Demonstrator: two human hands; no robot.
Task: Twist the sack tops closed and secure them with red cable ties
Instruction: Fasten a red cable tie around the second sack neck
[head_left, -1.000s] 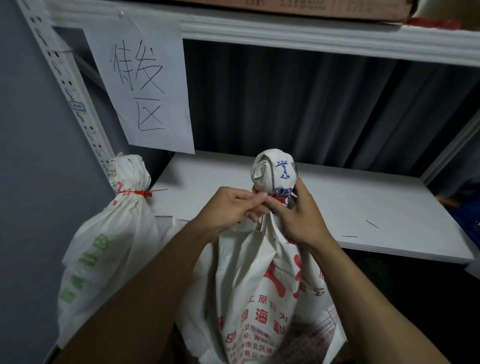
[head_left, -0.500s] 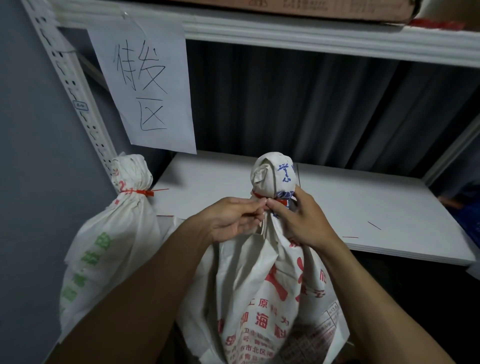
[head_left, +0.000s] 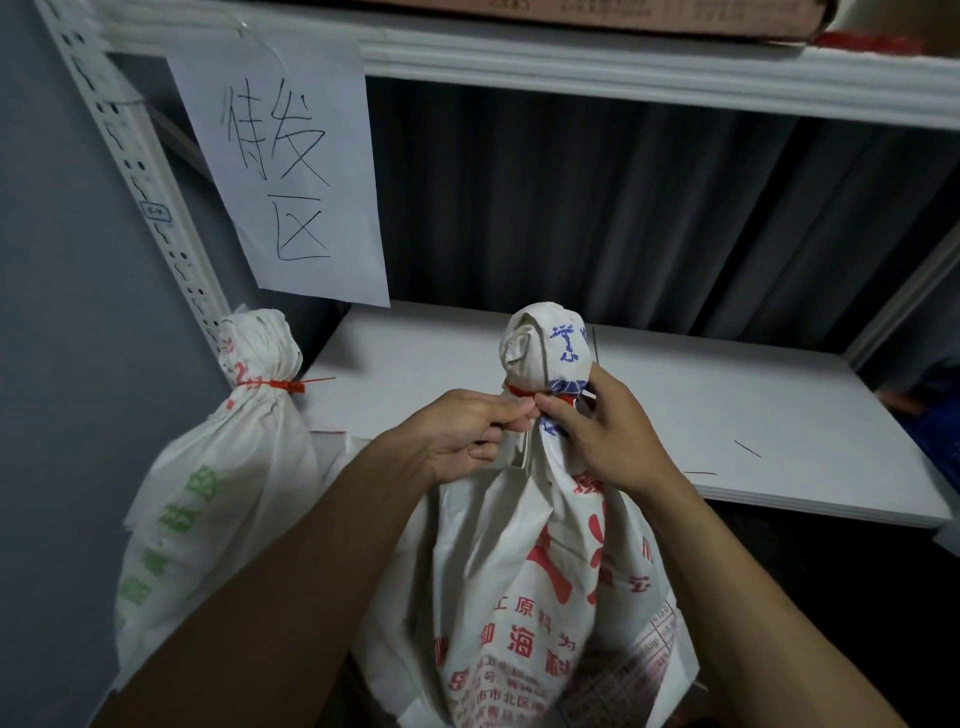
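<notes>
Open shelf board (head_left: 701, 415) lies behind and right of the near sack (head_left: 519, 571), the tied sack (head_left: 218, 493) blocking the left.

Front sack (head_left: 519, 571): woven plastic cloth, matt white, creased, printed in red and blue. Left sack (head_left: 208, 493): same matt woven material, green print. Front cable tie (head_left: 518, 390) and left cable tie (head_left: 280, 385): smooth red plastic with a slight sheen. Shelf board (head_left: 727, 415): smooth, matt white, probably laminated board. Upright post (head_left: 150, 197): perforated metal, white painted finish. Sign (head_left: 291, 171): thin matt white paper, ink-marked. Backdrop (head_left: 623, 208): dark pleated cloth. Box (head_left: 623, 15) on the upper shelf: matt brown cardboard
</notes>
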